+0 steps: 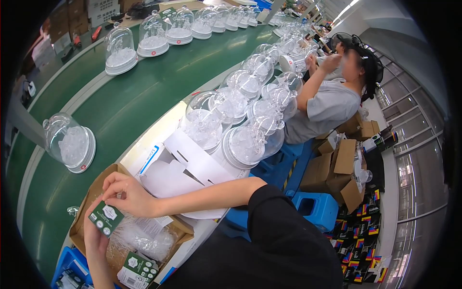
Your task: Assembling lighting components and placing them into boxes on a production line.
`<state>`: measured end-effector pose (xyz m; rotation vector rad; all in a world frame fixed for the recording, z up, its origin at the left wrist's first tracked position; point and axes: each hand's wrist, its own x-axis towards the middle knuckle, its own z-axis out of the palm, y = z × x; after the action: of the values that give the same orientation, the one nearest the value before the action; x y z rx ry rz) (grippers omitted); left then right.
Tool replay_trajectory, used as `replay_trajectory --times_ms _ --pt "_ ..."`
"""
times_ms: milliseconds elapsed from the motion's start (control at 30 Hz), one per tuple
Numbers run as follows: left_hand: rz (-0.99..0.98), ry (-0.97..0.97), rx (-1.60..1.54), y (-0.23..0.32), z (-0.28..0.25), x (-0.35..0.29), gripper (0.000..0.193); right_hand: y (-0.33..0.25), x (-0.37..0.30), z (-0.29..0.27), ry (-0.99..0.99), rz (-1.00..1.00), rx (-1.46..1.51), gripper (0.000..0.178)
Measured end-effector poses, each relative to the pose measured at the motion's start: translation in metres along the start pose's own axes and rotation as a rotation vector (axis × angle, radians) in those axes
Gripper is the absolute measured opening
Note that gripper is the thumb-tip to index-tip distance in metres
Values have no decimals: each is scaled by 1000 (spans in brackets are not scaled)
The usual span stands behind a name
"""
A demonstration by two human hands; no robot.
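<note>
My left hand (92,226) is closed on a small green card (106,218) with white print, held up over an open cardboard box (80,230). Just above the card's top edge, the fingers of my right hand (129,193) are pinched together; whatever is between them is too small to make out. Inside the box lie clear plastic bags (149,243) and more green-and-white cards (137,270). White cut sheets (180,176) rest on the bench beyond my right forearm.
Clear domes on white bases (245,144) crowd the bench ahead. More domes (120,50) line the green conveyor (125,103), with one (72,144) nearer at left. A blue basket (72,262) stands at lower left. A co-worker (329,98) sits at right, near cartons (332,168) and blue stools (313,209).
</note>
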<state>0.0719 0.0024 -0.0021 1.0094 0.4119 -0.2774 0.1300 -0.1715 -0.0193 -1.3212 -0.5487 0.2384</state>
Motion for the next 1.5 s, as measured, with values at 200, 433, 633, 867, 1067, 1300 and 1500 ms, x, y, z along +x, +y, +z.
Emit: replay_trajectory --times_ms 200,433,633,867,1067,1300,1500 --pt "49 69 148 -5 -1 8 19 -5 -2 -7 -26 -10 -41 6" --pt "193 107 313 -9 -23 0 14 -8 -3 4 -85 8 -13 7" --pt "133 31 611 1 7 -3 16 3 -4 -5 -26 -216 -163 12" --pt "239 -12 471 -2 -3 -7 15 -8 -11 -1 -169 -131 -178 15" --pt "517 107 907 0 4 -16 20 -2 -15 2 -136 79 -40 17" --pt "708 119 852 3 5 -17 9 -3 -9 5 -99 186 125 18" --pt "841 70 800 -1 4 -16 8 -2 -10 4 -94 203 171 17"
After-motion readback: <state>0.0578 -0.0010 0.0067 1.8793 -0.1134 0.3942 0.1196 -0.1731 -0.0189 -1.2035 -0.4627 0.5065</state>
